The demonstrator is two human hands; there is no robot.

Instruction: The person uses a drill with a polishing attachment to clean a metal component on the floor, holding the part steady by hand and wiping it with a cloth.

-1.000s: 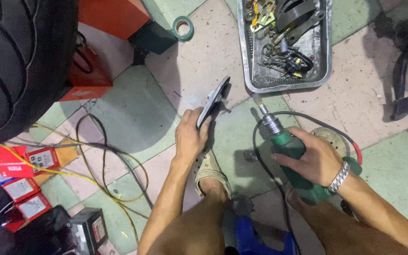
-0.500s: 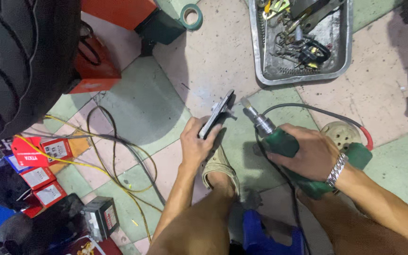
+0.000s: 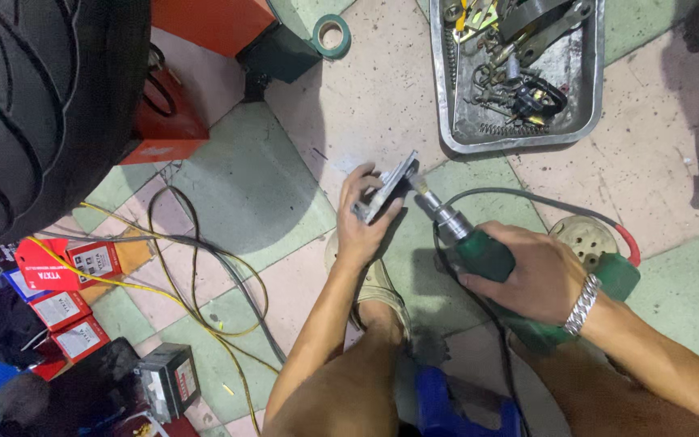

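While the person crouches over the tiled floor (image 3: 285, 186), the left hand (image 3: 363, 222) has a flat grey metal plate (image 3: 387, 188) pinched on edge, tilted up off the floor. The fingers (image 3: 353, 180) curl over the plate's upper left side with the thumb pressing from below, so they're properly clamped on it, not just resting. The plate sits right at the fingertips, poking out toward the upper right.

The right hand (image 3: 531, 271) is wrapped tight round the body of a green electric rotary tool (image 3: 487, 255), fingers closed all the way round the housing. There's a silver chain bracelet (image 3: 582, 303) on that wrist. The tool's metal nose and small bit (image 3: 424, 190) point up-left and meet the right edge of the plate, touching or as good as; can't quite tell which. A black power cable (image 3: 527, 198) loops away from the tool, past a round beige perforated disc (image 3: 582, 239) lying just behind the hand.

Further up there's a dented silver metal tray (image 3: 596, 97) full of springs, bolts and brackets, well apart from both hands. A roll of green tape (image 3: 332, 36) sits near the top, a big black tyre (image 3: 42, 105) fills the left corner, and yellow wires (image 3: 171, 295) snake across the floor by some small red boxes (image 3: 66, 263).
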